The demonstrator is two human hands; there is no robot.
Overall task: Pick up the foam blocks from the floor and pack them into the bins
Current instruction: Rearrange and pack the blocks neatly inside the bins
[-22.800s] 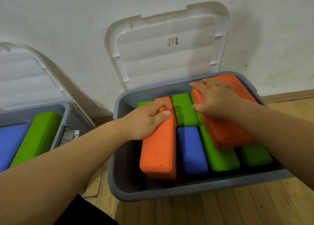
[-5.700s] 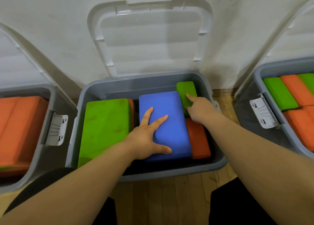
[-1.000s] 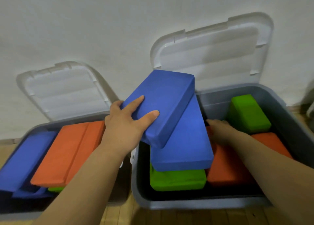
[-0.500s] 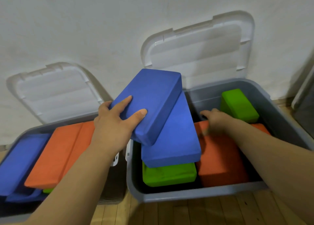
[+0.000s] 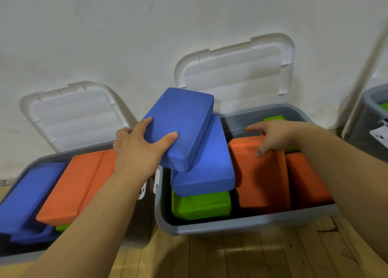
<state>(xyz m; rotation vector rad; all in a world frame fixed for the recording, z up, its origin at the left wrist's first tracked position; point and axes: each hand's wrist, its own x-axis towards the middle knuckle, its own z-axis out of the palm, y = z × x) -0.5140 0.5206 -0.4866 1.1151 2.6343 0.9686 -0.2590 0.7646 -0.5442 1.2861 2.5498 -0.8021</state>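
I'm mid-pack: my left hand [image 5: 136, 151] pinches a blue foam block [image 5: 184, 120], thumb and spread fingers on top, held tilted over the grey bin [image 5: 241, 225]. My right hand [image 5: 277, 137] grips an orange block [image 5: 258, 179], fingers spread over its far edge. Next, I'd judge, lower the block flat onto the second blue block [image 5: 205, 168] below my fingertips. No readable writing.
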